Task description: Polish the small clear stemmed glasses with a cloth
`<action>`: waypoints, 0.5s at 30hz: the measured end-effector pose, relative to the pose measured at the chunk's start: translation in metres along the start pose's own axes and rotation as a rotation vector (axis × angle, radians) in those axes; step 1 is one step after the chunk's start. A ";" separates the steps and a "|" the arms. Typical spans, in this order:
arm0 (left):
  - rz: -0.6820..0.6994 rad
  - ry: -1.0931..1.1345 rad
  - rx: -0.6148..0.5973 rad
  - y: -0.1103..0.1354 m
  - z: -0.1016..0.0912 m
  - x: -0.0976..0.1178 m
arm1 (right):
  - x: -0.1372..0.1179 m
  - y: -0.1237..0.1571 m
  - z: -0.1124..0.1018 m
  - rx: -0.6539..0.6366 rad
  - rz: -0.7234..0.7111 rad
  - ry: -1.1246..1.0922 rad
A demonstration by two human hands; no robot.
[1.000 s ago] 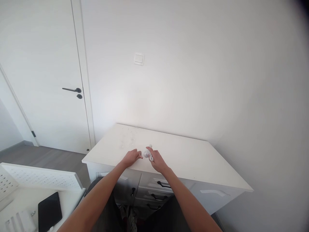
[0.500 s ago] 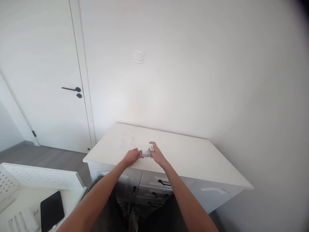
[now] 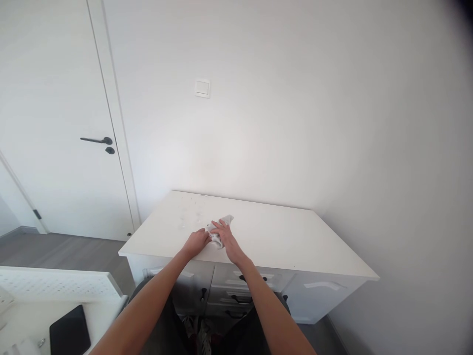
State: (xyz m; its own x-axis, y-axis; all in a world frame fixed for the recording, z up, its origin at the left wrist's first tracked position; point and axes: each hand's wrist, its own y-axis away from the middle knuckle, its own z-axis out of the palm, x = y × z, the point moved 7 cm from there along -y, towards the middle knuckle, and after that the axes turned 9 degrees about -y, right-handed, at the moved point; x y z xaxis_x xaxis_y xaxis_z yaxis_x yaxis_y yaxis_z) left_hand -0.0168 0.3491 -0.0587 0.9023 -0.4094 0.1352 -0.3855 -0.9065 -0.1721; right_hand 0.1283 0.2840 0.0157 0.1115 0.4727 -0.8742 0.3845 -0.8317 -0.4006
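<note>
A crumpled white cloth (image 3: 218,240) is between my hands, low over the front part of the white cabinet top (image 3: 266,236). My right hand (image 3: 226,237) lies over the cloth and grips it, and a loose corner points up and away. At the cloth's left edge is my left hand (image 3: 196,243), its fingers closed; what they hold there is too small and pale to make out. Several faint, see-through glass-like items (image 3: 198,217) stand on the cabinet top, left of and beyond my hands.
Below the top are drawers with black handles (image 3: 241,299). To the lower left, a white surface with a perforated panel (image 3: 55,283) carries a black tablet or phone (image 3: 70,331). A white wall with a light switch (image 3: 202,88) rises behind; a door (image 3: 55,118) is left.
My right hand has shifted over the cloth, which is now spread wider with a corner sticking out. My left hand stays at its left edge. The view has turned slightly right.
</note>
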 end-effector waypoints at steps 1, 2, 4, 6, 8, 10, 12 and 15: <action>0.002 -0.009 -0.002 0.000 0.000 0.000 | 0.003 -0.001 -0.003 0.010 0.017 -0.008; 0.006 -0.019 -0.004 0.000 0.000 0.001 | 0.007 -0.003 -0.007 0.030 0.038 -0.012; 0.017 -0.038 -0.009 0.000 0.000 0.003 | 0.013 -0.007 -0.018 0.066 0.086 -0.010; 0.030 -0.051 -0.011 0.001 -0.002 0.005 | 0.015 -0.012 -0.027 0.042 0.131 -0.006; 0.043 -0.058 -0.007 0.002 -0.004 0.007 | 0.014 -0.017 -0.033 -0.046 0.167 -0.016; 0.059 -0.059 0.000 0.002 -0.005 0.008 | 0.012 -0.022 -0.038 -0.142 0.203 -0.037; 0.077 -0.057 0.001 0.003 -0.004 0.009 | 0.014 -0.025 -0.041 -0.218 0.247 -0.046; 0.106 -0.055 -0.010 0.002 0.000 0.010 | 0.022 -0.029 -0.041 -0.303 0.314 -0.031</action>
State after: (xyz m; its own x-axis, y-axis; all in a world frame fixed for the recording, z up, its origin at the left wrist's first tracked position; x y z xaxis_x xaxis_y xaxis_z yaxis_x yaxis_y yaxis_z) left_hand -0.0085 0.3431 -0.0573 0.8656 -0.4967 0.0635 -0.4807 -0.8597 -0.1727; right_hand 0.1577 0.3306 0.0190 0.2398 0.1975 -0.9505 0.5886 -0.8082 -0.0194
